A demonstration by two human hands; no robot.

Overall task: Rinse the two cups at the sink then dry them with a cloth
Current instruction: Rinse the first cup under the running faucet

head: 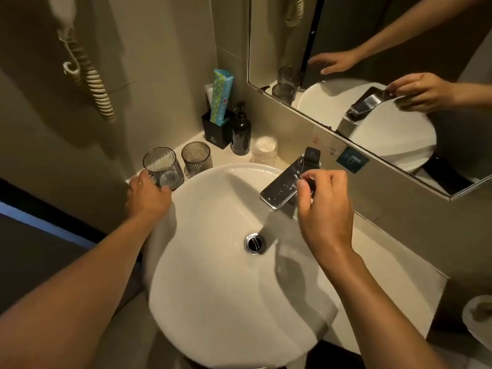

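The left hand (147, 195) reached to the back-left of the sink (213, 288) and gripped the nearer cup (163, 167) low on its side, fingers curled round its base; the cup stood upright on the bench (386, 262), at the basin's rim. The right hand (323, 209) was at the faucet (282, 187), thumb and forefinger pinching the edge of the flat chrome lever, the other fingers loosely curled; drops of water lay on the lever's top — whether water ran from the spout I could not tell. The two hands were well apart, one on each side of the basin.

Just beside the held cup, to its right, stood the second cup (197, 158), ribbed and smoky like the first, upright and untouched. Behind it, toward the corner, a black holder (217, 131) carried a blue-green spotted packet (221, 97); a dark pump bottle (241, 131) stood against the holder's right side, and a small clear wrapped item (264, 150) sat between the bottle and the faucet.

The white basin was round, its drain (254, 243) metal and set toward the faucet side. A mirror (372, 62) on the wall behind showed both hands, the cups and the faucet in reflection; a coiled cord (90, 83) hung on the left wall — a roll of paper (479, 318) showed at the right edge.
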